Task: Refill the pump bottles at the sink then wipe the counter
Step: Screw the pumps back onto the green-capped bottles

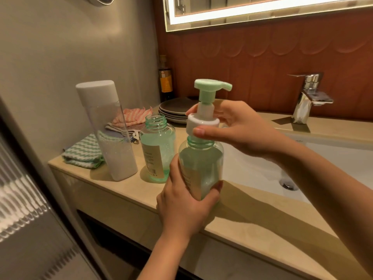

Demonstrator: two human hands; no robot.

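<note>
left hand [181, 207], nearest the lens, wraps the lower body of the green pump bottle [203, 164], fingers curled round its far side and thumb on the near side. right hand [238, 128] pinches the white collar of the pump head [203, 110] between thumb and fingertips. the collar sits just above the bottle's neck and the threads show bare below it, so the pump is not screwed down.

the bottle stands at the front edge of the desk [252, 219], just left of the sink [333, 158]. whether its base rests on the desk i cannot tell, as the left hand hides it. its long axis runs nearly upright, mouth upward. the green nozzle points to the right, toward the faucet [308, 98].

the step looks like fitting or removing the pump, and i cannot say which. pale liquid seems to fill much of the bottle, which leans toward closing it. if so, the next move calls for seating the collar square on the threads and turning it while the left hand keeps the body from spinning.

a second bottle [157, 150] stands open just behind, beside a tall refill container [113, 138]. a folded green cloth [84, 154] lies ready for the wipe.
</note>
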